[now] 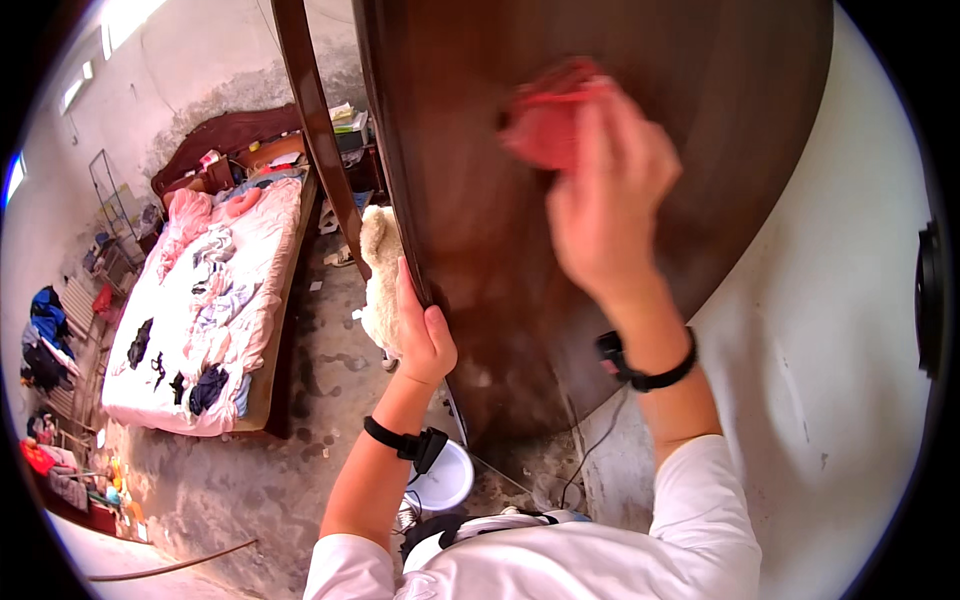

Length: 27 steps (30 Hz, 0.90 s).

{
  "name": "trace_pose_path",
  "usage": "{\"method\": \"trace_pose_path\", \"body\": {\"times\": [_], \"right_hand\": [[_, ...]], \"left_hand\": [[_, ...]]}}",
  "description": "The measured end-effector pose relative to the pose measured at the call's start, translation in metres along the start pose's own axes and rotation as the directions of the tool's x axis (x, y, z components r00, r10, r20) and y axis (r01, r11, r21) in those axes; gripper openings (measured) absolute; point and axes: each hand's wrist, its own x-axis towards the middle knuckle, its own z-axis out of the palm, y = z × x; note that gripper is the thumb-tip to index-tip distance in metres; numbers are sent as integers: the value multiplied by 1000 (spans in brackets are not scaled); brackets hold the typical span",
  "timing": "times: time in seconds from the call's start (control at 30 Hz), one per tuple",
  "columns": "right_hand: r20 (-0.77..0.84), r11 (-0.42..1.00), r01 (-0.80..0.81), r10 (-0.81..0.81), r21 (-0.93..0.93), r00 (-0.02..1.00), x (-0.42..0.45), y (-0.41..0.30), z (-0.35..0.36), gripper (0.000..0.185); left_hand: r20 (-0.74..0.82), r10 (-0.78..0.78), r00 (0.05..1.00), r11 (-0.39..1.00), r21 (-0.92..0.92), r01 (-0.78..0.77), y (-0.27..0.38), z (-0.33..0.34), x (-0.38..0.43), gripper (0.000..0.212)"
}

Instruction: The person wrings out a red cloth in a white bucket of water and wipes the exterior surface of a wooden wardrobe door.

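A crumpled red cloth [546, 127] is pinched in my right hand [619, 187], flat against a dark brown wooden door panel [487, 300]. The hand and cloth are blurred. Lower down on the left, my left hand [426, 337] grips the panel's vertical edge, its thumb on the near face and its other fingers partly hidden behind. Just beyond that edge shows a cream plush toy [381, 277], partly covered by the panel and my hand; what supports it is hidden.
A white basin [442, 480] stands on the stained concrete floor [322, 390] near my feet. Cables [600, 442] run by the wall at the panel's foot. A wooden post [319, 112] rises left of the panel. Farther left is a bed [225, 300] strewn with clothes.
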Motion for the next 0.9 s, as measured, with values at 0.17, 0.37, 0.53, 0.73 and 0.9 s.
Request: {"method": "trace_pose_path", "body": {"times": [0.17, 0.37, 0.53, 0.73, 0.9], "right_hand": [[-101, 986, 5, 12, 168, 995, 3, -87, 39, 60], [-102, 997, 71, -70, 10, 992, -24, 63, -15, 58], [-241, 968, -177, 131, -179, 962, -72, 243, -78, 59], [-252, 862, -475, 427, -179, 869, -77, 235, -75, 63], [-187, 917, -298, 255, -266, 949, -28, 133, -48, 60]], "left_hand": [[-31, 2, 1000, 1000, 29, -1, 3, 12, 0, 70], [-80, -44, 996, 993, 110, 53, -9, 1, -10, 72], [-76, -48, 996, 999, 8, 49, -4, 14, -5, 71], [-53, -55, 997, 998, 5, 55, -5, 6, -6, 72], [2, -21, 1000, 999, 30, 21, 1, 6, 2, 72]]}}
